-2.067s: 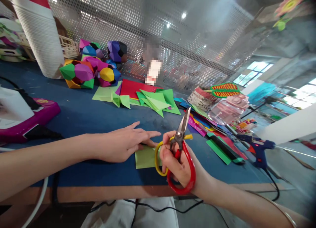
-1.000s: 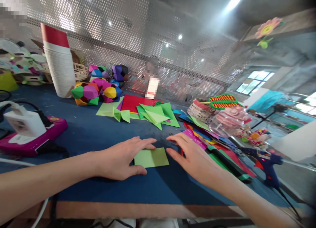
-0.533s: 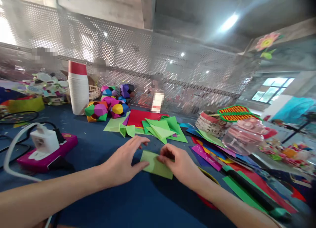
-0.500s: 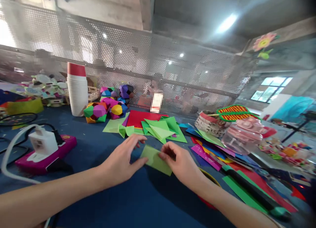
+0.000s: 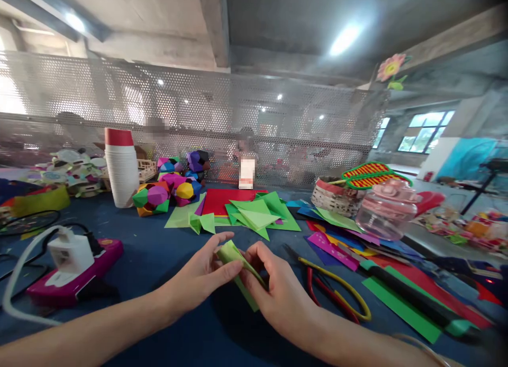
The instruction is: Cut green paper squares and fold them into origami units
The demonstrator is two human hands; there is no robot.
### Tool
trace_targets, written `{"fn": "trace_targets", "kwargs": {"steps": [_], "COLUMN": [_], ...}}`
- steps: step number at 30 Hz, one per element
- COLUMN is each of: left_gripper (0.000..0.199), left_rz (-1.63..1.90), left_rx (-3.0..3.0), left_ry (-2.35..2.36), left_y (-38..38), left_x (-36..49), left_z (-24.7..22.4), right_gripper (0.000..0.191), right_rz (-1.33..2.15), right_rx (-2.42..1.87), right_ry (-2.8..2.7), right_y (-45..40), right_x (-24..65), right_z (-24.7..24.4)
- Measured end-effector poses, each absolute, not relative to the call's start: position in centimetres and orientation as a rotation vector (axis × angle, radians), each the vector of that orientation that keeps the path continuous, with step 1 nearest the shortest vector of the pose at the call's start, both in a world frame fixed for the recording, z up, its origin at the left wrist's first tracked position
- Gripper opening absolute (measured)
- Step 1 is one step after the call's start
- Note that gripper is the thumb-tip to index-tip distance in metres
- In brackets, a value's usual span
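Both hands hold one light green paper (image 5: 248, 293) low over the blue table (image 5: 174, 335), its upper part bent over. My left hand (image 5: 210, 266) pinches its upper left end between thumb and fingers. On the right side of the sheet, my right hand (image 5: 273, 282) has thumb and fingers closed on the paper; part of the sheet is hidden by the fingers. Just beyond lie folded green papers (image 5: 257, 216) beside a red sheet (image 5: 224, 202). Scissors with red and yellow handles (image 5: 337, 290) rest right of my right hand.
Stacked cups (image 5: 121, 168) and colorful paper balls (image 5: 156, 197) stand back left. A purple power strip (image 5: 107, 256) with cables is at left. A woven basket (image 5: 333, 197), a clear pink-lidded jar (image 5: 384, 213) and a black-and-green tool (image 5: 413, 298) on colored sheets are at right.
The green paper, flat before, is now bent between my hands, and my left hand has closed on it. The view has tilted upward, and the scissors show more fully.
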State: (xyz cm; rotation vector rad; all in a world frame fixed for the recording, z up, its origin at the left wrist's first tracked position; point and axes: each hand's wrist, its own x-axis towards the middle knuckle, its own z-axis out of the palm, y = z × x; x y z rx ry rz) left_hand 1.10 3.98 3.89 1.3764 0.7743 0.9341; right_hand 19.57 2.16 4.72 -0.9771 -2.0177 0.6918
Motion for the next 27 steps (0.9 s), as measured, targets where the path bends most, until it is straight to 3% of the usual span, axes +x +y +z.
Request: {"fn": "trace_targets", "kwargs": {"steps": [3, 7, 9, 13, 19, 27], "left_gripper": [0.082, 0.053, 0.048, 0.060, 0.042, 0.042], "left_rz": [0.945, 0.821, 0.774, 0.786, 0.796, 0.773], "left_rx": [1.315, 1.304, 1.314, 1.317, 1.418, 1.437], "left_ry": [0.772, 0.729, 0.678, 0.672, 0.615, 0.625], "left_y": [4.0, 3.8, 3.6, 3.5, 3.5, 3.5], "left_x": [1.0, 1.1, 1.1, 1.2, 1.1, 0.9], "left_z": [3.7, 4.0, 4.2, 4.5, 4.7, 4.8], "right_gripper": [0.011, 0.012, 0.014, 0.014, 0.026, 0.050], "right_rz": [0.611, 0.409, 0.382, 0.525, 0.783, 1.091], "right_rx": [-0.957, -1.007, -1.009, -0.969, -0.966, -0.871], "right_ry": [-2.007, -2.022, -2.045, -2.090, -2.027, -1.866], "right_y": [2.1, 2.3, 2.3, 2.0, 2.0, 2.4], "right_x": [19.7, 19.9, 20.0, 19.9, 19.9, 20.0], "right_z": [4.5, 4.3, 4.2, 4.4, 5.0, 4.5]}}
